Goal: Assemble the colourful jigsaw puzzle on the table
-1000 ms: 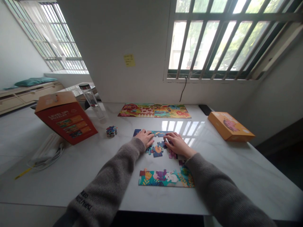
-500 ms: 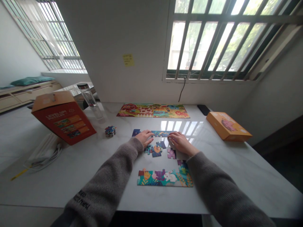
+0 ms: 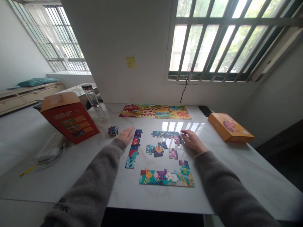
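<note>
My left hand [image 3: 126,135] lies low over the table with its fingers stretched out, just left of an upright strip of joined puzzle pieces [image 3: 134,148]. Its fingertips are close to the strip's upper end; whether they touch it I cannot tell. My right hand [image 3: 193,141] is open, its fingers slightly bent, beside the right end of the top puzzle strip [image 3: 164,134]. Between the hands lie a small joined cluster [image 3: 158,150] with an orange figure and a loose pink-purple piece [image 3: 173,154]. Nearer to me is an L-shaped joined section [image 3: 165,178] showing a white rabbit.
A stack of puzzle pieces [image 3: 113,130] stands left of my left hand. Farther left are a red puzzle box [image 3: 71,121], a glass bottle [image 3: 92,96] and a white power strip [image 3: 50,151]. A finished puzzle [image 3: 155,112], a phone [image 3: 204,110] and an orange box [image 3: 230,127] sit toward the back.
My hands have moved apart from the top strip, the left one leftward and the right one rightward. The left strip and the top strip's right end are now uncovered. The view has shifted slightly.
</note>
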{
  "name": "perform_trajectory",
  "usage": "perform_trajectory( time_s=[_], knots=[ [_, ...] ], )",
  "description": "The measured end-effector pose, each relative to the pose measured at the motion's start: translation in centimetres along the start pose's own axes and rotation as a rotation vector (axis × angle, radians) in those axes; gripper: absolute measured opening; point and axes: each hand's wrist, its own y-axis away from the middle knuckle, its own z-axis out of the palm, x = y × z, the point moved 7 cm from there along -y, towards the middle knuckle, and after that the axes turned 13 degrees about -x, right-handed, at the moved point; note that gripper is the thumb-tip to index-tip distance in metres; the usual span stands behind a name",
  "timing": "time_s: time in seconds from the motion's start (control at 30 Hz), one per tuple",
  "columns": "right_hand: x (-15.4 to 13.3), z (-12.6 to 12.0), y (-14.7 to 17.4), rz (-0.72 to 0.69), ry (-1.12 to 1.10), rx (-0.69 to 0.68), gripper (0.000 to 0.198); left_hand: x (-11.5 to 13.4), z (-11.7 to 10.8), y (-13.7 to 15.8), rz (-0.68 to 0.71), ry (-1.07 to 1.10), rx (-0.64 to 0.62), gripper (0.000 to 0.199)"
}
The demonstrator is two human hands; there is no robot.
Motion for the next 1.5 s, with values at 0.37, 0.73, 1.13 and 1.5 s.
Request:
perform_trajectory(
  time_s=[0.37, 0.73, 1.13, 1.5],
  knots=[
    [-10.5, 3.2, 0.8, -0.32, 0.104, -0.162, 0.025, 3.2, 3.1, 0.3, -0.084, -0.247, -0.177, 0.05],
    [-15.8, 5.9, 2.4, -0.357, 0.14, -0.386, 0.048, 3.0, 2.6, 0.3, -0.064, -0.157, -0.115, 0.047],
    [-16.2, 5.7, 2.9, -0.302, 0.071, -0.459, 0.038, 3.1, 1.6, 0.5, 0.011, -0.066, -0.062, 0.044],
    [-13.9, 4.2, 1.8, -0.317, 0.092, -0.259, 0.018, 2.7, 2.1, 0.3, 0.015, -0.075, -0.046, 0.042]
  ],
)
